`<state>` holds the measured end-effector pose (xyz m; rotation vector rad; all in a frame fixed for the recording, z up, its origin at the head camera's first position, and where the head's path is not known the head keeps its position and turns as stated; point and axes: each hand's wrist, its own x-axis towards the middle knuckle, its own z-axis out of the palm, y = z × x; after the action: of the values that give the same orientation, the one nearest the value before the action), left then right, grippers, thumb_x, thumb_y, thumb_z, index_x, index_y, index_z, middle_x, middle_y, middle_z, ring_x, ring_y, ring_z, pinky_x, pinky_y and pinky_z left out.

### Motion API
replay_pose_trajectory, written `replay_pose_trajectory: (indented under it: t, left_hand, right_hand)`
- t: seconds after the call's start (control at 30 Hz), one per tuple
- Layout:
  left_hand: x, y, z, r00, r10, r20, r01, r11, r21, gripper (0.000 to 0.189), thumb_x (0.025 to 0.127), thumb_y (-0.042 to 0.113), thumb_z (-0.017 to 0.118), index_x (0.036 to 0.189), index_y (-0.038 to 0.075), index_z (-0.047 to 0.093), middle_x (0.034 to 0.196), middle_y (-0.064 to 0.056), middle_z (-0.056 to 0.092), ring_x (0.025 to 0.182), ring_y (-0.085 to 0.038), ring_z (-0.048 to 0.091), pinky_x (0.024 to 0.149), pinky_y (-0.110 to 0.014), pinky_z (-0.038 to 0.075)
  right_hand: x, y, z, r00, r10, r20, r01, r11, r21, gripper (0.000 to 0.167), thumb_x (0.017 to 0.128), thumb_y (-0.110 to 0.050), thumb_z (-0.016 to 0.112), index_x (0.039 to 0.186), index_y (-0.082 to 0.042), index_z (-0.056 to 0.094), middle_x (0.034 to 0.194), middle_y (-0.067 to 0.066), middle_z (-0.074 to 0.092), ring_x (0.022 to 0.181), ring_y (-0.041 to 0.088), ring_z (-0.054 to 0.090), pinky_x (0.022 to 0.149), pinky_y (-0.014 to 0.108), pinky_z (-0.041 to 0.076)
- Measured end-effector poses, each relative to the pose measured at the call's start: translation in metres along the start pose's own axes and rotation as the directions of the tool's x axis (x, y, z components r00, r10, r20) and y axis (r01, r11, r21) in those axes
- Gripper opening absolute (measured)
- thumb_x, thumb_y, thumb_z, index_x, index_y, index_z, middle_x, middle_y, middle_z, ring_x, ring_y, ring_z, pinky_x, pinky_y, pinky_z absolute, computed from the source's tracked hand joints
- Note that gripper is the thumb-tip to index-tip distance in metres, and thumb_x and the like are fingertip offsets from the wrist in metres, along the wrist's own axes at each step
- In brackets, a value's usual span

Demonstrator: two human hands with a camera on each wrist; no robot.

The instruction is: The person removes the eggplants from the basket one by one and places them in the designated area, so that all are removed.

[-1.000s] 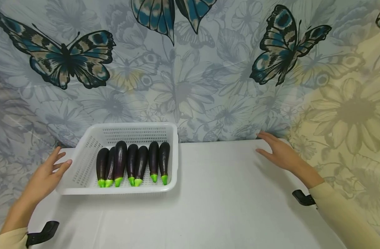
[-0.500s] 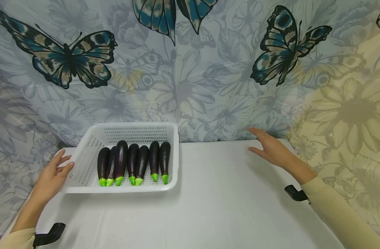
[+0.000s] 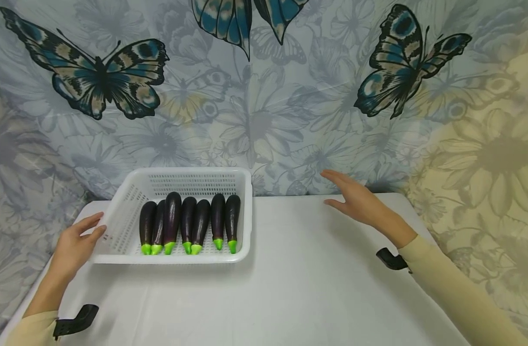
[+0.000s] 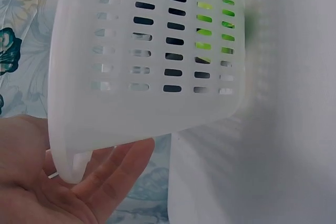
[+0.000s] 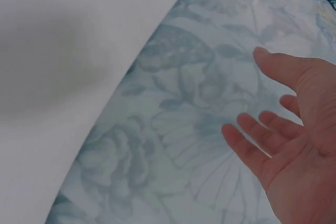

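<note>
A white slotted plastic basket [image 3: 173, 259] stands on the left of the table, with several dark purple eggplants [image 3: 172, 217] lying side by side in it, green ends toward me. My left hand [image 3: 75, 246] is at the basket's left end, thumb and fingertips right at the rim. The left wrist view shows the basket's lip [image 4: 71, 166] close over the palm, fingers extended beneath it and the thumb partly hidden behind. To the right of the basket, my right hand [image 3: 355, 199] is held above the far part of the table, holding nothing, thumb spread from the relaxed fingers.
The white-covered table [image 3: 264, 298] ends at the back against a floral cloth [image 3: 281, 125] printed with large butterflies [image 3: 101, 79]. Black wrist mounts [image 3: 391, 258] stick out from both sleeves.
My right hand has moved left toward the basket. The left hand's fingers have drawn closer together at the rim. The whole head view has shifted slightly; the eggplants lie as before.
</note>
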<state>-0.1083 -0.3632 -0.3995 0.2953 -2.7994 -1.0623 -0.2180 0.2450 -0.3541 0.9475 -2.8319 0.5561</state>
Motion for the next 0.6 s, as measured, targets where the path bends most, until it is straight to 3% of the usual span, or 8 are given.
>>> replay_pose_trajectory:
  t: [0.13,0.33,0.5,0.53,0.6]
  left_hand:
    - [0.000,0.000,0.000,1.000,-0.009,0.010,0.009,1.000,0.008,0.056,0.103,0.026,0.049,0.148,-0.005,0.035,0.140,-0.041,0.038,0.113,-0.058,0.051,0.055,-0.018,0.042]
    - [-0.003,0.000,0.007,0.998,-0.013,-0.060,0.015,0.999,0.028,0.053,0.102,0.023,0.051,0.146,-0.005,0.039,0.131,-0.041,0.046,0.103,-0.053,0.059,0.051,-0.020,0.044]
    - [-0.004,-0.003,0.011,0.994,-0.029,-0.107,0.029,1.000,-0.002,0.051,0.102,0.024,0.053,0.145,-0.001,0.043,0.127,-0.039,0.052,0.093,-0.042,0.067,0.050,-0.017,0.045]
    - [-0.002,-0.005,0.013,0.991,-0.046,-0.124,0.043,0.999,-0.027,0.051,0.101,0.025,0.055,0.145,0.001,0.045,0.128,-0.035,0.055,0.088,-0.034,0.070,0.049,-0.018,0.045]
    - [0.001,-0.011,0.014,0.991,-0.059,-0.122,0.053,0.997,-0.052,0.052,0.101,0.026,0.055,0.146,0.003,0.045,0.129,-0.034,0.054,0.090,-0.037,0.070,0.050,-0.021,0.047]
  right_hand:
    - [0.015,-0.012,0.006,1.000,-0.019,-0.007,0.019,0.999,0.036,0.072,0.089,-0.015,0.073,0.149,-0.001,0.036,0.153,0.020,0.036,0.136,0.041,0.038,0.102,0.055,0.039]
    - [0.037,-0.032,0.014,0.998,-0.060,0.001,0.060,0.996,0.069,0.071,0.090,-0.018,0.072,0.150,-0.003,0.036,0.154,0.017,0.035,0.136,0.037,0.040,0.102,0.051,0.041]
    - [0.052,-0.046,0.018,0.996,-0.089,-0.008,0.090,0.991,0.098,0.070,0.090,-0.019,0.073,0.149,-0.003,0.038,0.153,0.016,0.036,0.135,0.036,0.042,0.101,0.049,0.042]
    - [0.055,-0.048,0.020,0.995,-0.097,-0.006,0.097,0.990,0.104,0.069,0.090,-0.018,0.073,0.148,-0.003,0.039,0.153,0.016,0.037,0.135,0.036,0.042,0.102,0.049,0.042]
    - [0.059,-0.053,0.023,0.994,-0.112,0.003,0.111,0.988,0.108,0.067,0.090,-0.019,0.073,0.147,-0.003,0.041,0.152,0.016,0.039,0.135,0.035,0.042,0.103,0.048,0.041]
